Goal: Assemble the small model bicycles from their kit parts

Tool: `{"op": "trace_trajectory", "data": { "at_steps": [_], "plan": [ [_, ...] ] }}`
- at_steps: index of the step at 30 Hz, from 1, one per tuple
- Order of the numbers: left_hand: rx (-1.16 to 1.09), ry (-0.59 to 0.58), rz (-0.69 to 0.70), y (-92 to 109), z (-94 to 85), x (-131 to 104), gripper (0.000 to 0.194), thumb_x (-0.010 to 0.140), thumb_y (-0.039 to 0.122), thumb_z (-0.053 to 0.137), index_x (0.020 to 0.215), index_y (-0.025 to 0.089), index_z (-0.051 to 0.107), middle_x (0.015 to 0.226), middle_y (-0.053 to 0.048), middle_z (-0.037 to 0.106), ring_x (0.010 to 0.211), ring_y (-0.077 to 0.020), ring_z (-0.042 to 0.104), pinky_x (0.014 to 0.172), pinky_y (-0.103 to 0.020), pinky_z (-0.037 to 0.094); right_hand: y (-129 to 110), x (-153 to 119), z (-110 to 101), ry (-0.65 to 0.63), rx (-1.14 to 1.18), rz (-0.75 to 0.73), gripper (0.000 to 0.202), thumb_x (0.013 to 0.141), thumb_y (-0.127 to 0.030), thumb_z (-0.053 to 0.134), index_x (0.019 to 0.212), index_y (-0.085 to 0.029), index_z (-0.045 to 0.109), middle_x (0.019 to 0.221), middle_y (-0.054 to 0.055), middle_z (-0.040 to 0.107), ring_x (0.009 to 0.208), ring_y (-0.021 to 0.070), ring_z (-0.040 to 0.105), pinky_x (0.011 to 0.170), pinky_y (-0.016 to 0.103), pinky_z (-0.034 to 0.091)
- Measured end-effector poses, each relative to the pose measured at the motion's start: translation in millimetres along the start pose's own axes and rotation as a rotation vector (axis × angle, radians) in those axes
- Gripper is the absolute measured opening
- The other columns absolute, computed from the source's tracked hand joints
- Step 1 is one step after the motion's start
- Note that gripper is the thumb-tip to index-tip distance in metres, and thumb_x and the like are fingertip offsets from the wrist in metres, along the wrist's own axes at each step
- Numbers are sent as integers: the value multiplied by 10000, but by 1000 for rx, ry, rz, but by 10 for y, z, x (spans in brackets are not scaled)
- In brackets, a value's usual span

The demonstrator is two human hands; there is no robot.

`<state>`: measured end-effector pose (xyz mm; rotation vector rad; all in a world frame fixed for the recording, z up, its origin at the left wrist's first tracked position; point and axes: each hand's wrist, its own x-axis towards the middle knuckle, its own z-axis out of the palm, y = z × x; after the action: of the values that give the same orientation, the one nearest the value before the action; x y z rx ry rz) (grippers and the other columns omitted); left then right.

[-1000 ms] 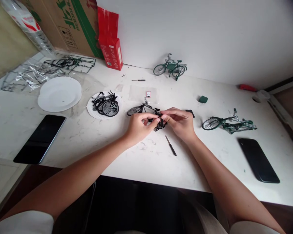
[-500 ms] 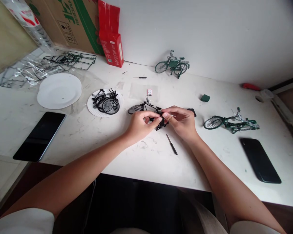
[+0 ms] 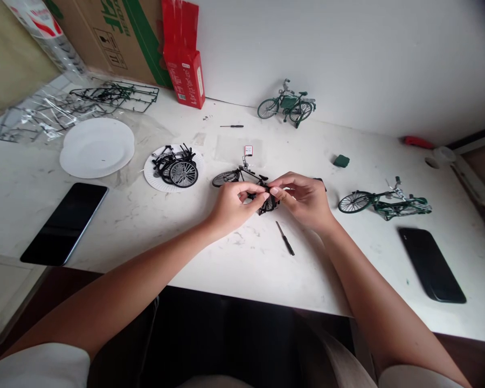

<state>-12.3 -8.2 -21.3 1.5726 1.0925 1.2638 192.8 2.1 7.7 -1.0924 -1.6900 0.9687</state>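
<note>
A black model bicycle [image 3: 246, 173] is on the white table, its front wheel to the left and its rear part between my hands. My left hand [image 3: 236, 207] pinches at the bicycle's rear, thumb and forefinger closed by the rear rack. Opposite it, my right hand [image 3: 303, 199] has its thumb and forefinger closed on the same spot. The small part between the fingertips is mostly hidden. A small screwdriver [image 3: 285, 238] lies just below the hands. To the left, a paper plate [image 3: 150, 180] holds black bicycle parts [image 3: 182, 171], including a spoked wheel.
Green model bicycles stand at the back [image 3: 288, 103] and lie at the right [image 3: 383, 202]. Phones rest at the left [image 3: 67, 223] and right [image 3: 431, 264]. Another screwdriver [image 3: 231, 126], a green piece [image 3: 341, 161], a white plate [image 3: 97, 148], sprue frames [image 3: 117, 94] and a red box [image 3: 189, 81] are around.
My right hand has shifted and turned slightly at the bicycle's rear. The fingertips of both hands stay together there, and the view has moved a little.
</note>
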Motion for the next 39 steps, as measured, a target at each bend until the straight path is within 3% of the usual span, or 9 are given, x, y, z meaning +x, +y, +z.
{"op": "trace_trajectory", "data": {
  "at_steps": [13,21,29,39],
  "plan": [
    [1,-30,-1,-13,1,5,158,912,332,802,957,194,862,769,-38,785,571,-113,453,552,-288,400,-52,-8,-14,-21,-52,-8,337,901,-584,855,998,-261,847,990,72,798,877,208,758,748,344,682],
    [28,-42,-4,-19,-6,11,165,915,336,798,961,188,854,783,-40,783,585,-119,468,560,-286,410,-139,-13,-50,-46,-170,-97,299,940,-572,818,1007,-284,859,973,71,795,882,218,753,739,357,697],
    [19,-53,-4,-12,-14,4,140,938,298,766,968,182,841,885,-60,815,675,-143,563,646,-296,504,-187,-47,-64,-33,-285,-230,146,962,-423,822,1064,-340,886,1008,55,826,870,246,763,763,433,689],
    [4,-35,-14,-4,-15,16,121,948,229,740,994,180,840,924,-64,827,724,-152,617,686,-307,533,-204,-87,-32,24,-317,-238,114,948,-360,840,1049,-354,893,950,45,822,825,245,766,725,429,675]
  ]
}}
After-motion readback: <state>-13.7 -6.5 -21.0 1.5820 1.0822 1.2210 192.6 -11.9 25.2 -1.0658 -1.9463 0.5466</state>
